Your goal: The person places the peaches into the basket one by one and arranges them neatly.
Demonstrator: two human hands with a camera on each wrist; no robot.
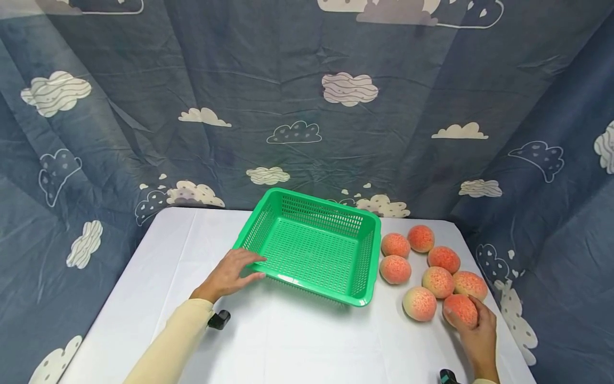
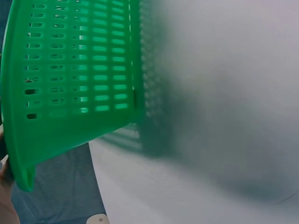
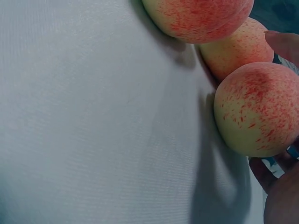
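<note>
A green perforated plastic basket [image 1: 312,250] stands on the table with nothing in it. My left hand [image 1: 230,273] holds its front left corner, fingers over the rim and thumb on the near side. In the left wrist view the basket's wall [image 2: 74,84] fills the left, and only a bit of the hand shows at the rim. At the right, my right hand [image 1: 481,337] grips a red-and-yellow peach [image 1: 461,311], thumb on one side and fingers on the other. The right wrist view shows this peach [image 3: 259,112] close up, beside other peaches.
Several more peaches lie right of the basket, among them a paler peach [image 1: 419,304] and a peach [image 1: 470,285] behind the gripped one. A white cloth covers the table [image 1: 297,341]. A dark blue curtain [image 1: 288,69] with clouds hangs behind and at both sides.
</note>
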